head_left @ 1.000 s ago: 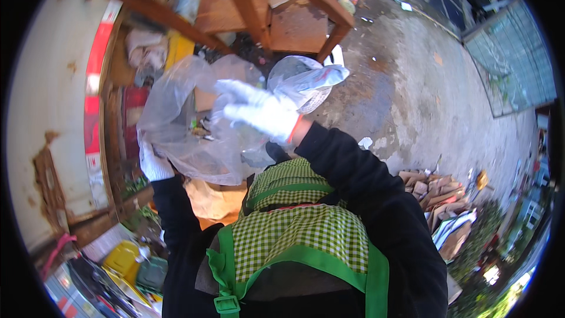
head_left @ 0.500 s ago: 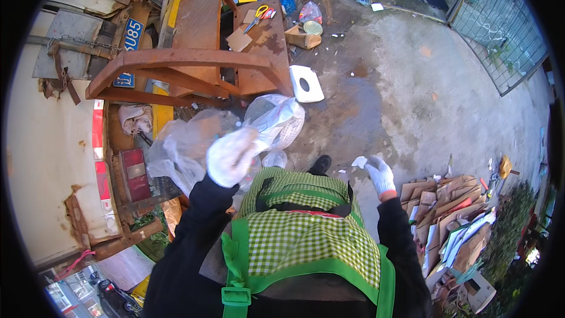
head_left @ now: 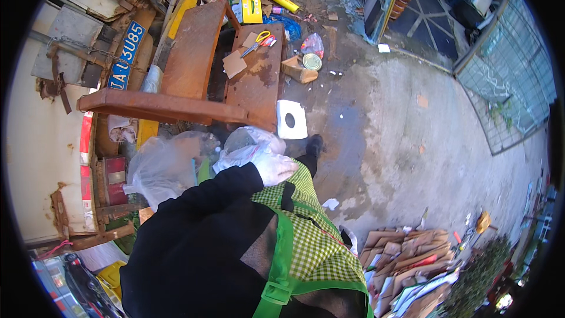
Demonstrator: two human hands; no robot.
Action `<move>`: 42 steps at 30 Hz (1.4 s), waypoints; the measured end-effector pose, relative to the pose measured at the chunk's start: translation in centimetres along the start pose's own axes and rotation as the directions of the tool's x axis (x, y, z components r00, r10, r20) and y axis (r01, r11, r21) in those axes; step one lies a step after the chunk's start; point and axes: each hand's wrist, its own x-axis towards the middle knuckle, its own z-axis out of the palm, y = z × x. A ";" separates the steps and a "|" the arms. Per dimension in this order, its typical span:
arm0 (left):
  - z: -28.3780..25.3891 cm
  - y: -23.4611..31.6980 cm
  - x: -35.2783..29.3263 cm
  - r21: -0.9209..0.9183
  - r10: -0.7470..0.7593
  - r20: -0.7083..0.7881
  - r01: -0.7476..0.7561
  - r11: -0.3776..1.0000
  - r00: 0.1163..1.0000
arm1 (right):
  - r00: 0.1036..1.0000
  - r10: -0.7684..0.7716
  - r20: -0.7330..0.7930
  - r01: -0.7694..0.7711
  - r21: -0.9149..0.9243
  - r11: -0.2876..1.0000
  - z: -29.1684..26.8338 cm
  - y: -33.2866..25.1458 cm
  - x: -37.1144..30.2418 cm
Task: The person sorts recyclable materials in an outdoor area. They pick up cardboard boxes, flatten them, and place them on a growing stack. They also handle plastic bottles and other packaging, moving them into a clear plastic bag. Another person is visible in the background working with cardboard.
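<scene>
My left hand (head_left: 275, 169), in a white glove, reaches across in front of me. Its fingers are stretched out over the green checked apron (head_left: 318, 241), seemingly touching the cloth. Right behind this hand is a bunched clear plastic bag (head_left: 244, 143); I see no fingers closed on it. A larger clear plastic bag (head_left: 162, 168) lies to the left. At the apron's right side shows a patch of white that looks like the glove of my right hand (head_left: 348, 239); its fingers are hidden. A white scrap (head_left: 331, 204) lies on the ground nearby.
A rusty metal frame (head_left: 170, 106) stands ahead, with scissors (head_left: 259, 43) and cardboard pieces on it. Beside it lies a white square piece with a round hole (head_left: 298, 115). Flattened cardboard (head_left: 406, 259) is stacked at the right. A truck body (head_left: 53, 141) borders the left; mesh gate (head_left: 506, 70) far right.
My left hand has moved right, from the bags onto the apron. My right hand has drawn back from above the ground to my side, mostly out of sight. My body has turned.
</scene>
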 end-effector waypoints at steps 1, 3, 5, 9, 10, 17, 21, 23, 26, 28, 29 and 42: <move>-0.1 -0.7 1.9 -0.014 -0.042 0.047 0.042 0.999 0.998 | 0.998 0.057 -0.036 -0.056 0.023 0.998 -0.8 -0.6 2.7; -0.6 -2.1 5.3 -0.082 -0.038 0.011 0.039 0.996 0.999 | 0.974 0.224 -0.028 -0.208 0.268 0.941 -1.6 -2.5 7.6; -2.2 -3.9 9.2 -0.108 -0.014 -0.091 0.004 0.994 0.996 | 0.970 0.198 -0.142 -0.177 0.150 0.973 -3.6 -8.2 10.5; -6.8 -7.4 15.1 -0.235 -0.256 -0.113 0.225 0.946 0.960 | 0.946 0.192 -0.261 -0.187 0.043 0.981 -3.4 -20.7 14.4; -7.8 -7.9 16.0 -0.269 -0.370 -0.138 0.325 0.907 0.919 | 0.943 0.193 -0.273 -0.195 0.020 0.981 -2.9 -23.6 15.4; -7.8 -14.2 21.8 -0.493 -0.780 -0.032 0.669 0.556 0.625 | 0.952 0.129 -0.278 -0.210 -0.284 0.936 0.1 -41.1 28.5; -0.6 -16.3 22.9 -0.789 -0.916 0.009 0.566 0.240 0.401 | 0.969 0.120 -0.217 -0.236 -0.660 0.713 2.0 -53.0 42.3; 3.7 -15.6 23.6 -0.814 -0.969 0.108 0.579 0.041 0.222 | 0.996 0.059 -0.069 -0.088 -0.890 0.447 5.3 -58.3 52.5; 9.9 -13.5 25.5 -0.841 -0.942 0.321 0.427 -0.331 -0.098 | 0.930 0.043 0.364 0.361 -0.931 0.057 14.0 -62.2 68.0; 13.5 -13.1 27.3 -0.792 -0.872 0.436 0.364 -0.490 -0.224 | 0.849 0.132 0.512 0.521 -0.852 -0.051 20.8 -62.7 76.4; 15.2 -13.5 28.3 -0.798 -0.856 0.447 0.317 -0.513 -0.261 | 0.800 0.168 0.575 0.592 -0.803 -0.071 24.1 -62.1 79.5; 32.0 -48.4 37.2 -0.311 -0.976 0.187 0.936 -0.163 -0.108 | 0.308 0.217 0.926 0.849 -0.165 -0.502 48.4 -40.8 104.7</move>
